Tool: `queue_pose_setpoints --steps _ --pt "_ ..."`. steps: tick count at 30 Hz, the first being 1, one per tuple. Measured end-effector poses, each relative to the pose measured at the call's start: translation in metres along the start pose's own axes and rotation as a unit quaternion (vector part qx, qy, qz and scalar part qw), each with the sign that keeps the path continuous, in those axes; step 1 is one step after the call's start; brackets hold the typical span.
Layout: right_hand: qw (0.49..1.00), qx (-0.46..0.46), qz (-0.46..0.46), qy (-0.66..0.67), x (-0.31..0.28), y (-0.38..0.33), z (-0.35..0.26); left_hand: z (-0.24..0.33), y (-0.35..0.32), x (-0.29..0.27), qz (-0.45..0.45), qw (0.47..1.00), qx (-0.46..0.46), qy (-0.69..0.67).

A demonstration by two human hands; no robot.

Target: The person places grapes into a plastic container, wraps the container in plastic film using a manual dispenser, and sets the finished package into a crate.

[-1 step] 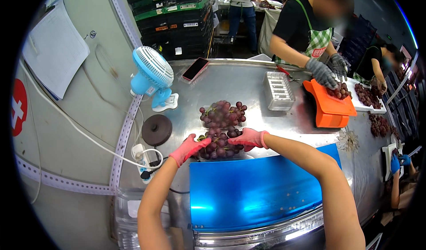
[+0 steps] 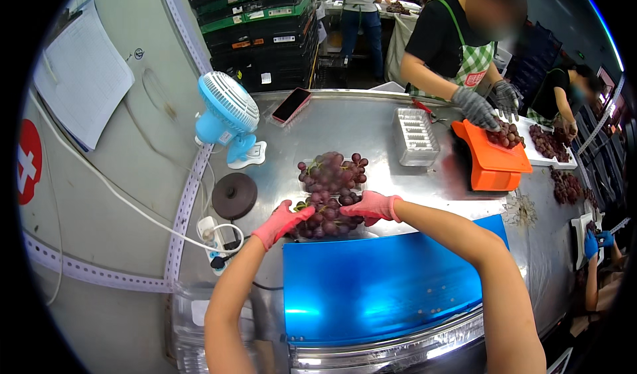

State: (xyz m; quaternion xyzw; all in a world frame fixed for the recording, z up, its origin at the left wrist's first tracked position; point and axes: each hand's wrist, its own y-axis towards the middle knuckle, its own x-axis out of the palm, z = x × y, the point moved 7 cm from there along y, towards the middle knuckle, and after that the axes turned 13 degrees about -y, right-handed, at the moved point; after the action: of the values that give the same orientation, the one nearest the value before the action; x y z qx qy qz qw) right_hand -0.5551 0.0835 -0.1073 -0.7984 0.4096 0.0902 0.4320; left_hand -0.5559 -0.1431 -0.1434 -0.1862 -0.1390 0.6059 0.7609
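Note:
Two bunches of dark red grapes lie one behind the other on the metal table. The far bunch [image 2: 332,171] seems to sit in a clear plastic tray. The near bunch [image 2: 325,221] is between my hands, at the back edge of a shiny blue plate [image 2: 381,288]. In a pink glove, my left hand [image 2: 282,223] grips the near bunch's left side, thumb and fingers curled against the grapes. From the right, my right hand [image 2: 373,207], also pink-gloved, closes on the same bunch; some of its fingertips are hidden under or behind the fruit.
A blue fan [image 2: 229,116], a phone [image 2: 290,105], a round brown lid [image 2: 234,195] and a power strip [image 2: 215,241] stand left. Clear containers [image 2: 416,137] are stacked behind. At right, a person in grey gloves handles grapes on an orange scale [image 2: 494,165].

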Motion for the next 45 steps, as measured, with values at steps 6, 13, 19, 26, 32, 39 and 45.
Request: queue_pose_setpoints --steps 6,13,19,26,32,39,45 --pt "0.994 -0.091 0.048 0.028 -0.043 -0.033 -0.032 0.091 -0.047 0.014 0.005 0.997 0.06 0.045" --pt "0.99 -0.082 0.113 -0.03 -0.091 -0.163 -0.051 0.148 -0.111 0.061 0.066 0.984 0.151 0.067" --pt "0.998 -0.01 0.055 -0.01 -0.052 -0.253 0.047 0.102 -0.196 0.169 -0.036 0.998 0.046 0.026" --pt "0.996 0.016 0.091 -0.007 -0.026 -0.303 0.12 0.055 -0.228 0.233 -0.004 0.997 0.019 0.078" --pt "0.993 -0.013 0.083 0.086 -0.027 -0.305 0.142 0.058 -0.238 0.251 0.033 0.997 0.046 0.06" --pt "0.949 -0.041 0.305 -0.072 -0.021 -0.391 0.156 0.06 -0.313 0.224 0.196 0.882 0.346 0.253" --pt "0.891 0.045 0.394 -0.222 0.007 -0.441 0.226 0.0 -0.376 0.181 0.361 0.832 0.302 0.294"
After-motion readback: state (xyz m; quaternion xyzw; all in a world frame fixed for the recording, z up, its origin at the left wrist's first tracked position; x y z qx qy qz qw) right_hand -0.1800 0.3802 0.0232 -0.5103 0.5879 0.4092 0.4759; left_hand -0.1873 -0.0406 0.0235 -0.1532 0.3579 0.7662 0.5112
